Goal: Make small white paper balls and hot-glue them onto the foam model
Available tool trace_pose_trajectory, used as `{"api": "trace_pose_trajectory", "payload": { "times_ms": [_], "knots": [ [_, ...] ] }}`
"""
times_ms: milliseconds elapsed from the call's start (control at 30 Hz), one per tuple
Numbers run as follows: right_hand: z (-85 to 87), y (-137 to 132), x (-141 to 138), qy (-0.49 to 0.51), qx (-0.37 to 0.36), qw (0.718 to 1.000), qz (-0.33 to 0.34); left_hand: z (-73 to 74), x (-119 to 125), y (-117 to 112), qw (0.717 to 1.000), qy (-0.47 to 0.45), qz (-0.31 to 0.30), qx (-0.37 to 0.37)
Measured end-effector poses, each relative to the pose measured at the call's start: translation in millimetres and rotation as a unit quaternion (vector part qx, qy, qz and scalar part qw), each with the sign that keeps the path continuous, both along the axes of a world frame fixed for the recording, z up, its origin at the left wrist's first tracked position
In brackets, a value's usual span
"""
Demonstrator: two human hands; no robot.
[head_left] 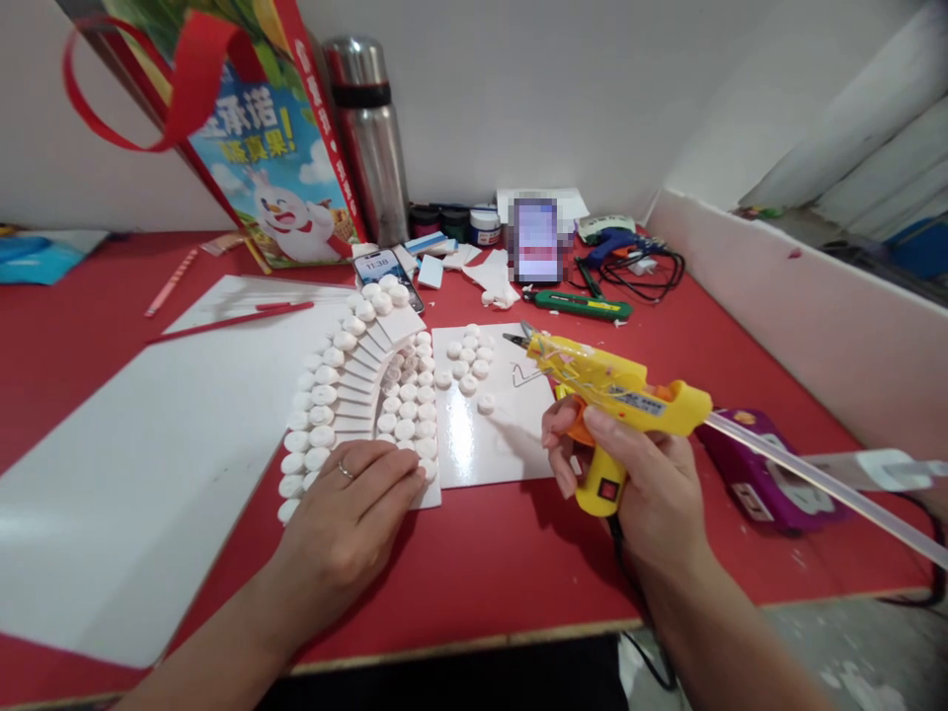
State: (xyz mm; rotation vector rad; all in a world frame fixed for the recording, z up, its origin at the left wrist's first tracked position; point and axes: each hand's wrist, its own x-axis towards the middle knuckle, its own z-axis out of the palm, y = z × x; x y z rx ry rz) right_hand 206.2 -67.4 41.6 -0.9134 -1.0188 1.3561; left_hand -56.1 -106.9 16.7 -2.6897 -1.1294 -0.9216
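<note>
My right hand (641,474) grips a yellow hot glue gun (618,390) with an orange trigger; its nozzle points left over a white glossy tile (481,439) that carries several small white discs (466,360). A clear glue stick (822,484) juts out behind the gun. My left hand (355,504), with a ring on one finger, lies flat with fingers stretched on the lower end of a curved white model (355,380) made of foam steps edged with white discs.
The red table (518,553) also holds a large white board (133,474), a colourful bag (244,128), a steel flask (370,138), a phone (381,269), paint jars (455,222), a green cutter (582,306), cables (644,267) and a purple case (762,474). A white wall (815,316) borders the right.
</note>
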Motion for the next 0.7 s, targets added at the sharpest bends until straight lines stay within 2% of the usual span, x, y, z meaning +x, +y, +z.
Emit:
{"api": "trace_pose_trajectory", "payload": {
  "times_ms": [333, 700],
  "knots": [
    [0.1, 0.8, -0.3, -0.015, -0.001, 1.000, -0.005, 0.2, 2.5, -0.2, 1.000, -0.002, 0.022, -0.002],
    [0.8, -0.1, -0.2, -0.010, -0.004, 1.000, -0.002, 4.6, 7.7, 0.5, 1.000, 0.018, 0.014, 0.021]
  ]
}}
